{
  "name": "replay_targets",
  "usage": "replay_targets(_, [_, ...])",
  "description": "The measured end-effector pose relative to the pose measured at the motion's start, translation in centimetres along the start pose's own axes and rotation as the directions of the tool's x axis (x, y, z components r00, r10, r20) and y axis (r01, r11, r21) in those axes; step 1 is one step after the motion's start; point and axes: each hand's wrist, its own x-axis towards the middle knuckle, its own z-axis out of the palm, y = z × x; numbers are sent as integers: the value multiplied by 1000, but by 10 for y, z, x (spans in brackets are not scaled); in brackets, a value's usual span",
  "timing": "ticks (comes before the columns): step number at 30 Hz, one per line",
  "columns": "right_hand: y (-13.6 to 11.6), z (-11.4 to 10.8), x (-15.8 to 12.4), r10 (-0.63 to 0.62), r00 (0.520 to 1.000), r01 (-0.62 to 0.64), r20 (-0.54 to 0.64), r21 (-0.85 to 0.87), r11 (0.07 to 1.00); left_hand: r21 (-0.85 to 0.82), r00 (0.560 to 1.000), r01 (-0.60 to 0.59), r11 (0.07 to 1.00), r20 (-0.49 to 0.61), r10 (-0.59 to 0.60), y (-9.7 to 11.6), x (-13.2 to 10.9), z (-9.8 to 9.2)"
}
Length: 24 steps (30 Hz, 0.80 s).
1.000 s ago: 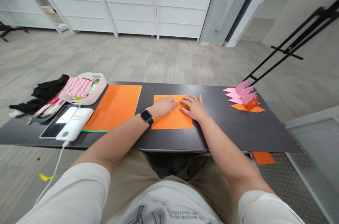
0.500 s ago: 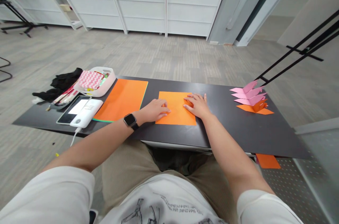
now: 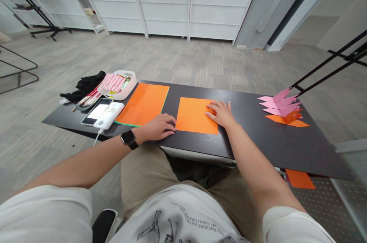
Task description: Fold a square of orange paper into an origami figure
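A square sheet of orange paper (image 3: 195, 116) lies flat on the dark table (image 3: 252, 143) in front of me. My right hand (image 3: 221, 113) rests over its upper right edge, fingers spread and touching the paper. Beside the lower left corner is my left hand (image 3: 160, 126), its fingers loosely stretched, the tips at or very near the sheet's edge. Left of it, a stack of larger orange sheets (image 3: 145, 101) with a green edge showing beneath lies partly behind that hand. Neither hand grasps anything.
Folded pink paper birds (image 3: 282, 101) and an orange paper bird (image 3: 289, 117) stand in a row at the right. On the left are a white basket (image 3: 130, 86), a phone (image 3: 97, 112), a white power bank (image 3: 109, 115) with a cable, and black cloth (image 3: 86, 84). Another orange sheet (image 3: 299, 179) juts out below the table's edge.
My left hand has slid left off the square sheet to beside its lower left corner. My right hand stays on the paper's right side. The view has shifted to the left.
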Motion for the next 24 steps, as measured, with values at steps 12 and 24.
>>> replay_targets(12, [-2, -1, 0, 45, 998, -42, -44, 64, 997, 221, 995, -94, 971, -24, 102, 42, 73, 27])
replay_targets(24, [0, -5, -3, 136, 983, -115, -120, 166, 979, 371, 959, -216, 903, 256, 125, 58, 104, 30])
